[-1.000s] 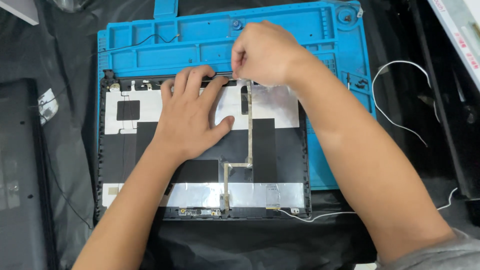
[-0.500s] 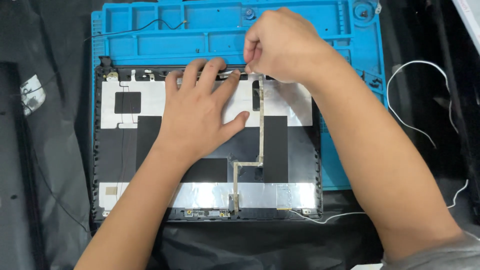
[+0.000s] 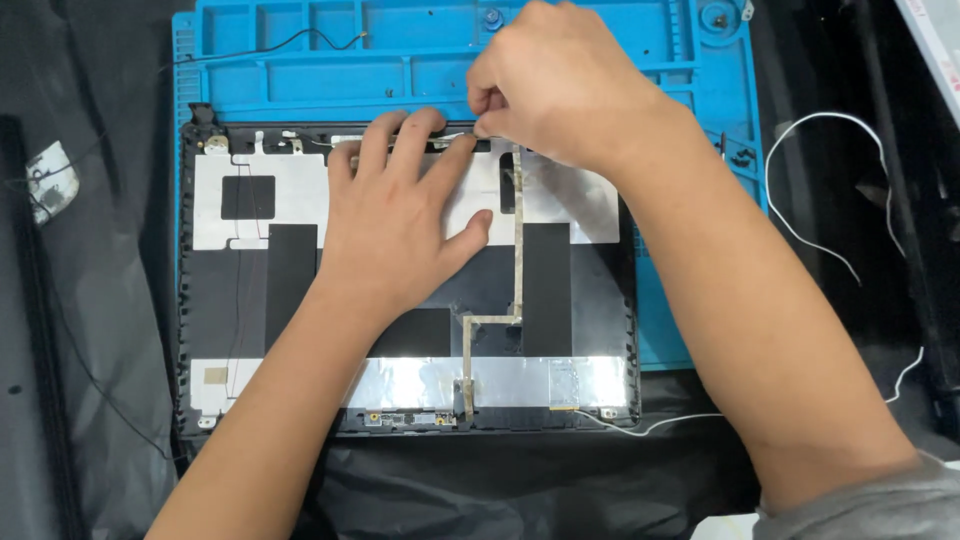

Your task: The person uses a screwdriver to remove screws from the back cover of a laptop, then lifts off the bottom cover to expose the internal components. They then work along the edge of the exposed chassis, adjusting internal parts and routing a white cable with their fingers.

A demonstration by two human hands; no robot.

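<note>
Head camera is looking down on a laptop lid panel (image 3: 300, 290), lying inner face up on a blue work mat (image 3: 300, 60), and over the last second the whole scene is sliding lower and rightward in view while both hands are staying at the same spot along the panel's far edge. The left hand (image 3: 400, 215) is pressing flat and spread wide on the foil-lined surface, fingers reaching up to the top rim, holding nothing. The right hand (image 3: 560, 85) is curled narrow just beyond those fingertips, thumb and forefinger pinching at something small on the rim; what it is pinching is too small to tell. From under the right hand a thin ribbon cable (image 3: 518, 250) is running down toward the wrist, stepping sideways and ending at the near edge. Because neither hand is shifting, the work at that rim appears to be continuing, not finished. A white wire (image 3: 820, 120) is looping well off to the right of the right forearm.
</note>
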